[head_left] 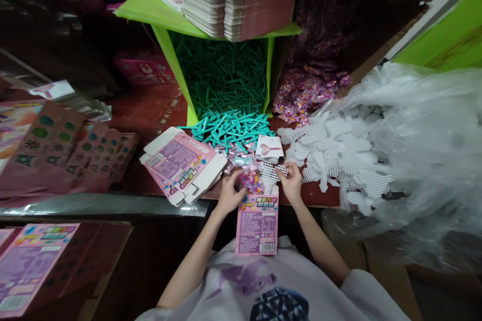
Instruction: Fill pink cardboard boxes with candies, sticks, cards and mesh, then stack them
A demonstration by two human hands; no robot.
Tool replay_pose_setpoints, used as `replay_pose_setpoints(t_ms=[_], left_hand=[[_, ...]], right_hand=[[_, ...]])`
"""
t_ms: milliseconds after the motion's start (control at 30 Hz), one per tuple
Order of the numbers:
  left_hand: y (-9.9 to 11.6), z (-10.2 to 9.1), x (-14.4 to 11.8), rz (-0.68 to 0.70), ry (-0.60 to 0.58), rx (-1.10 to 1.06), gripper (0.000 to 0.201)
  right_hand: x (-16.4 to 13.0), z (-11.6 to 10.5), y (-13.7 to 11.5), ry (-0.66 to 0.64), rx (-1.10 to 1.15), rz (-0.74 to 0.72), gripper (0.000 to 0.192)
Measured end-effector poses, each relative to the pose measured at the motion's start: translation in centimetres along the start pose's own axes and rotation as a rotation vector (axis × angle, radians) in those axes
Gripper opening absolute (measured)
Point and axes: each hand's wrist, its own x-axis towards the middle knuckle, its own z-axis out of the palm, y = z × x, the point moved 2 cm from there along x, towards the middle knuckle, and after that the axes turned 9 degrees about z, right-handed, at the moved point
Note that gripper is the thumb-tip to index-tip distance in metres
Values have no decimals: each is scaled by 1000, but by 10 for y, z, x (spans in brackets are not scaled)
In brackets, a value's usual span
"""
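Observation:
My right hand (292, 181) pinches a white plastic grid board (268, 172) above the front edge of the table. My left hand (231, 192) is closed at the left edge of a small clear bag of colourful beads (250, 180), beside the board. Directly below both is a pink and purple printed box (257, 225), upright against my body, with its upper end at the bag. Just beyond my hands lie a small stack of printed cards (269, 147) and several small packets (244, 160).
Turquoise pen-like sticks (229, 128) spill from a green bin (164, 55). Flattened boxes (181, 165) lie left; white grid boards (335, 145) spill from a plastic bag (422, 160) at right. Bead bags (301, 91) fill a carton behind. Card stacks (233, 2) top the bin.

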Motion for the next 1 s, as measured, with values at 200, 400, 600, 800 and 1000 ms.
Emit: replay_pose_setpoints(t_ms=[200,400,600,800,1000], left_hand=[[8,9,2,68,-241,217,36],[13,17,-24,81,140,259,33],[7,16,-46,98,219,395,20],[11,17,-47,98,157,441,17],[12,17,-43,192,94,422,16]], right_hand=[[-8,-7,6,149,48,-67,28],[-16,6,16,-36,-110,-87,24],[-30,10,18,-171,-531,-361,11],[-41,2,5,-283,-637,-470,31],[-40,4,-1,-312,-623,-438,26]])
